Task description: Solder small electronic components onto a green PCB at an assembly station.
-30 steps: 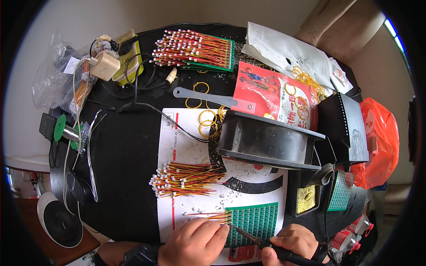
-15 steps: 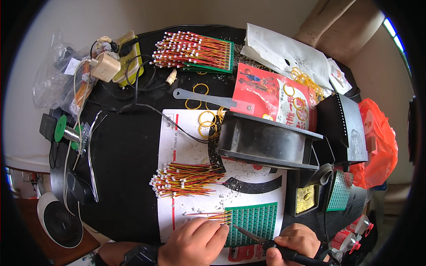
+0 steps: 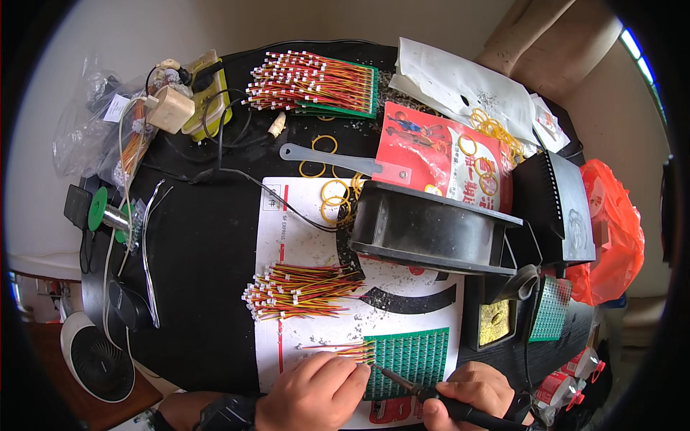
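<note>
Green circuit board (image 3: 417,359) lay at 5 o'clock on the bench (image 3: 205,287). Our right hand (image 3: 480,394) had fingers wrapped round a soldering iron (image 3: 429,394), tip at the board's 9 o'clock edge. Left hand (image 3: 310,391) bunched by the wires (image 3: 350,353); couldn't tell its grip. Risk, we judged: a slip could burn our left fingertips or scorch the board; a nudged wire could set crooked.

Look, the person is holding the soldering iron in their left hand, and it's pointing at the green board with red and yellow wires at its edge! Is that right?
Not quite: the soldering iron is in the right hand, not the left hand, as the head view shows. It does point at the green board with red and yellow wires at its edge.
</note>
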Tool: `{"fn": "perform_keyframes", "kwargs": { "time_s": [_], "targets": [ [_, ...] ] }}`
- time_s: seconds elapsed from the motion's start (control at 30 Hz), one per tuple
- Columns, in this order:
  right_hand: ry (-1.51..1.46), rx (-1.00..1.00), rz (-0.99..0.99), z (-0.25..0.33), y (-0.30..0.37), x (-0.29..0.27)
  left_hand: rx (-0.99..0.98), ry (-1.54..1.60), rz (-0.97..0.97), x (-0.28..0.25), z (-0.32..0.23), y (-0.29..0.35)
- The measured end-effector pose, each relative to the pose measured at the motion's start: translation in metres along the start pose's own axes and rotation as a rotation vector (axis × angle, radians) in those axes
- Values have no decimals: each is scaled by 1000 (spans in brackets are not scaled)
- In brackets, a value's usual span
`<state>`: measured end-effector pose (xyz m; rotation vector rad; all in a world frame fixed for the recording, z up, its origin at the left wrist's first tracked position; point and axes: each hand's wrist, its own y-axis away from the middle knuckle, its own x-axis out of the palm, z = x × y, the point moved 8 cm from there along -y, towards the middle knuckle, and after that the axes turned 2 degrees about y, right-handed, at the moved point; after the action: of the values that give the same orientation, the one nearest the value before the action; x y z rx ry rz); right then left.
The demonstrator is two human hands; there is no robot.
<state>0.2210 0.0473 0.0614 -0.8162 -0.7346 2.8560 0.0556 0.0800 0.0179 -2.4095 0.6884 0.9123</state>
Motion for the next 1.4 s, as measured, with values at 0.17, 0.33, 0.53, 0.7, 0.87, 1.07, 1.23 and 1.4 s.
{"fn": "perform_keyframes", "kwargs": {
  "time_s": [0.17,0.33,0.53,0.7,0.87,1.07,1.23,1.4],
  "targets": [
    [1,-10,-4,1,1,0,5,3,-5,0,-1,0],
    [-5,4,-1,0,2,1,9,2,-14,-1,-1,0],
    [-44,-14,57,1,3,-6,9,-9,-15,0,-1,0],
    [-67,-50,-49,-1,8,-17,11,10,-17,1,0,-2],
    [42,-207,-251,6,28,-31,33,7,-39,-3,-5,-3],
    [995,-482,-394,17,56,-24,60,-44,-62,0,-4,1],
    [740,119,-406,-12,39,-39,137,-33,-6,-2,-1,-5],
    [817,14,-417,0,32,-37,76,-140,-189,-44,5,-14]
  ]
}}
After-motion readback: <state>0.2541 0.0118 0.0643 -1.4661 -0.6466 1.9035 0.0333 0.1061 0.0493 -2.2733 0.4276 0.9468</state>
